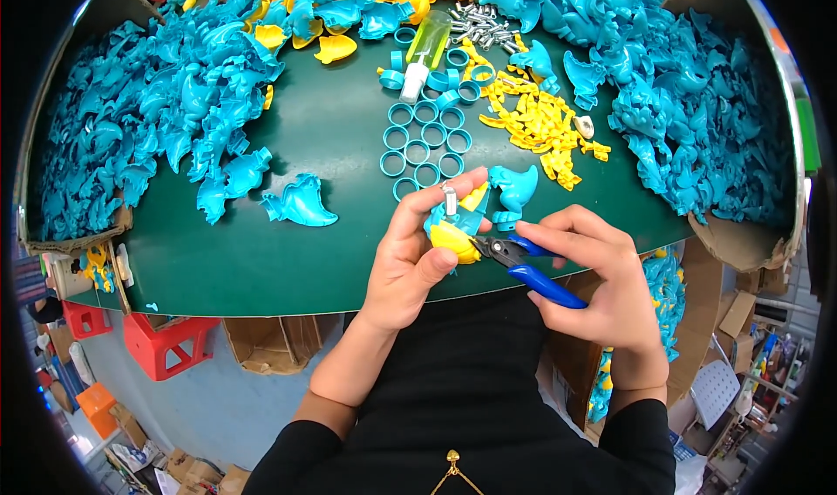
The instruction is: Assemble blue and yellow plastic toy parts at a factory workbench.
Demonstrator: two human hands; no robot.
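Note:
Over the near edge of the green table, my left hand [410, 251] grips a teal and yellow plastic part [455, 240] with a small metal cylinder [451, 201] standing up from it. My right hand [597, 273] is closed round the blue handles of side cutters [536, 273]. The dark jaws of the cutters touch the yellow piece near my left fingertips; whether they bite into it I cannot tell. Just beyond my hands lies a teal curved piece [516, 190], and a teal shell half [301, 202] rests farther left.
Teal rings [433, 135] stand grouped mid-table, with a green and white bottle [425, 54] behind them. Small yellow parts [545, 124] and metal cylinders [482, 26] lie to their right. Cardboard boxes of teal shells [87, 120] flank both sides. A red stool [166, 342] stands below.

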